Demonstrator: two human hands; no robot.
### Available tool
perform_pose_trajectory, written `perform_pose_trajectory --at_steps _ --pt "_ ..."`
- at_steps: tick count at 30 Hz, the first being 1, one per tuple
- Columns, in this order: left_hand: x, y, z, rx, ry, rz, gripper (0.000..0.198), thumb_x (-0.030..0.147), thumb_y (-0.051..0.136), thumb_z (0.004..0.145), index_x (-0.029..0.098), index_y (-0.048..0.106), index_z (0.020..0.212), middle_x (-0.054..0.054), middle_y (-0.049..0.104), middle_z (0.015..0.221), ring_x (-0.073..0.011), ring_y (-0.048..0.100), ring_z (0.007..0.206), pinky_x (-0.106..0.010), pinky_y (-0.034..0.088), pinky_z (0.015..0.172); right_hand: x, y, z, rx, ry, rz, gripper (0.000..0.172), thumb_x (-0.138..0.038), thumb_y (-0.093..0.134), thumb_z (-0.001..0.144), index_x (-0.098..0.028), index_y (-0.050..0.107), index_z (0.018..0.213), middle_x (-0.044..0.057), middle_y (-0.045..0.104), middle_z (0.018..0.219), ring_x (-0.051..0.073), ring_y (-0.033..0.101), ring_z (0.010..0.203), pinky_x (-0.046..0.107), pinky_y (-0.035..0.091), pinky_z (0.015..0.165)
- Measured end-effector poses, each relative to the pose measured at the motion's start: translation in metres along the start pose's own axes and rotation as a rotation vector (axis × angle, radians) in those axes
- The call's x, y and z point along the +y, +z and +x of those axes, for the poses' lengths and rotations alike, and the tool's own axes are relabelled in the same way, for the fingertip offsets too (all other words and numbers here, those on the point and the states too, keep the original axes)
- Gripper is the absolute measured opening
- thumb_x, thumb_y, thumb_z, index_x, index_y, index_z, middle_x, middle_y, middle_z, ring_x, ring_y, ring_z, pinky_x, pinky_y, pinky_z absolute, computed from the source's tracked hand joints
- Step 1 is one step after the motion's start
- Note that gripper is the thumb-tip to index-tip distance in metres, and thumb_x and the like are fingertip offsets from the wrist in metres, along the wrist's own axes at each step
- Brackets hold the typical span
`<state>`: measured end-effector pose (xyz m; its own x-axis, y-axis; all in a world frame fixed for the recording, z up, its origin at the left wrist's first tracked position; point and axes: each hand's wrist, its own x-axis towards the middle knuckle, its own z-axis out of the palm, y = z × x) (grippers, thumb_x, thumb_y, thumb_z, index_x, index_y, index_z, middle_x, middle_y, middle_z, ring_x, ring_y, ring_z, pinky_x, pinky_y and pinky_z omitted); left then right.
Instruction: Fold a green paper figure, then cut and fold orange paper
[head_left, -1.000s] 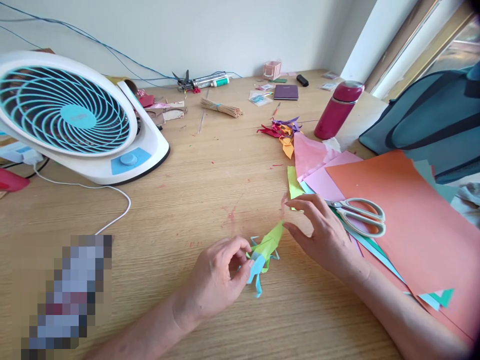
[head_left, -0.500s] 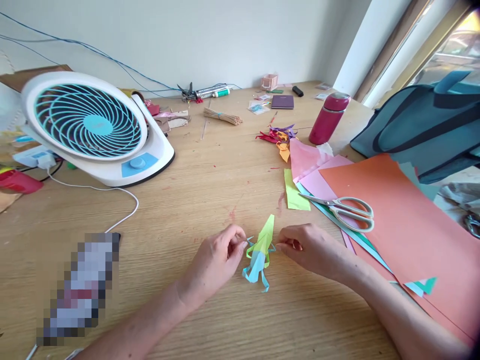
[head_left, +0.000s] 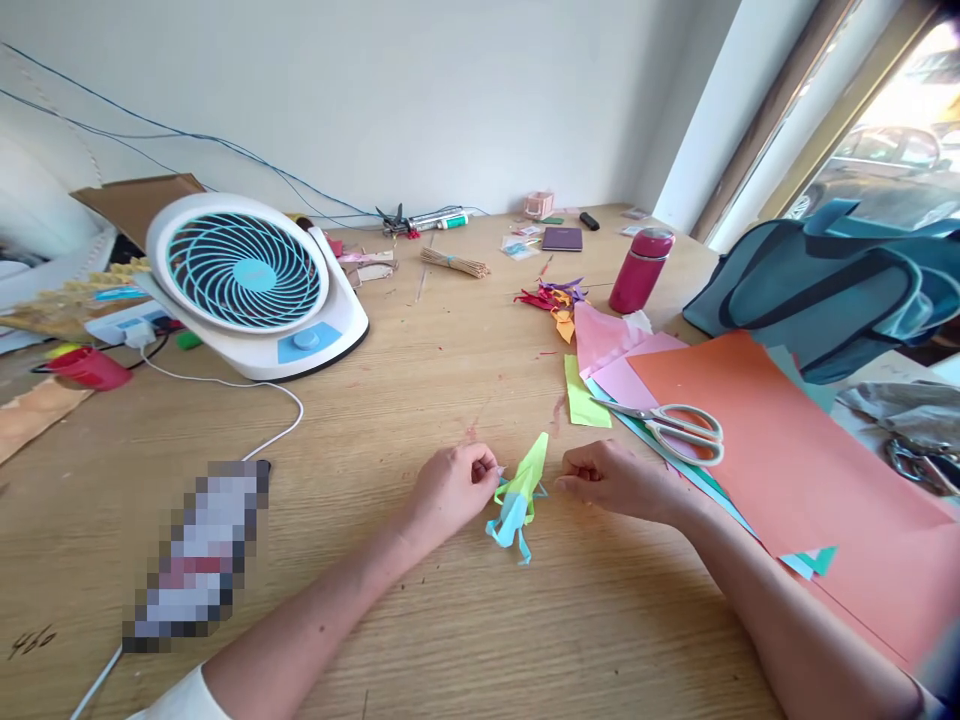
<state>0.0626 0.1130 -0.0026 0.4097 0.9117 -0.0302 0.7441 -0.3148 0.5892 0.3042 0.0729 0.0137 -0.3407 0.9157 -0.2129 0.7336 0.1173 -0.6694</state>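
Note:
A folded paper insect (head_left: 520,495), yellow-green in its upper half and light blue below, lies on the wooden table with thin bent legs out to both sides. My left hand (head_left: 457,488) pinches the end of a thin leg on its left side. On the other side is my right hand (head_left: 611,482), its fingers curled together close to a blue leg, with a small gap between fingertips and leg. Nothing shows in the right fingers. Beyond the right hand, scissors (head_left: 686,432) with pale handles rest on coloured paper sheets (head_left: 780,450).
A yellow-green paper strip (head_left: 583,392) and a heap of small folded paper pieces (head_left: 559,300) lie further back. A red bottle (head_left: 641,272) and a blue-grey bag (head_left: 802,280) stand at right. On the left are a white fan (head_left: 255,280), its cable and a pixelated object (head_left: 199,560).
The view has shifted, so the fan sits further right in it. My right fingertips have come slightly away from the blue leg. My left hand keeps its pinch.

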Motion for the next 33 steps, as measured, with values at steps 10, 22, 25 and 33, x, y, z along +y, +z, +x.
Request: perform_pose_trajectory --at_steps 10,22,25,33 --pt "-0.039 -0.038 0.099 0.366 -0.185 0.044 0.02 0.033 0.055 0.088 0.021 0.066 0.076 -0.002 0.073 0.08 -0.0165 0.063 0.072 -0.025 0.039 0.061 -0.002 -0.005 0.0 0.056 -0.034 -0.019 0.023 -0.022 0.052 0.084 -0.02 0.05 0.062 -0.005 0.046 0.057 0.01 0.04 0.053 0.023 0.027 0.049" --pt "-0.061 -0.044 0.16 0.392 -0.215 0.054 0.018 0.031 0.05 0.095 0.02 0.064 0.093 -0.006 0.072 0.091 -0.0189 0.065 0.085 -0.027 0.043 0.07 -0.007 -0.013 0.04 0.347 -0.085 0.021 0.012 -0.024 0.051 0.09 -0.021 0.063 0.09 -0.003 0.055 0.063 0.014 0.052 0.055 0.026 0.041 0.054" --pt "-0.056 -0.046 0.152 0.381 -0.178 0.049 0.029 0.044 0.043 0.097 0.02 0.06 0.097 -0.007 0.071 0.089 -0.02 0.065 0.086 -0.028 0.043 0.07 -0.014 -0.037 0.097 0.376 0.027 0.088 0.015 -0.021 0.054 0.09 -0.02 0.062 0.102 -0.002 0.062 0.072 0.013 0.06 0.063 0.025 0.046 0.062" --pt "-0.048 -0.023 0.132 0.33 -0.028 0.036 0.032 0.033 0.075 0.076 0.02 0.052 0.095 -0.007 0.064 0.099 -0.023 0.063 0.092 -0.031 0.045 0.074 -0.013 -0.057 0.242 0.368 0.262 0.177 0.033 -0.033 0.059 0.095 -0.017 0.057 0.124 0.01 0.06 0.125 0.023 0.063 0.104 0.044 0.055 0.087"
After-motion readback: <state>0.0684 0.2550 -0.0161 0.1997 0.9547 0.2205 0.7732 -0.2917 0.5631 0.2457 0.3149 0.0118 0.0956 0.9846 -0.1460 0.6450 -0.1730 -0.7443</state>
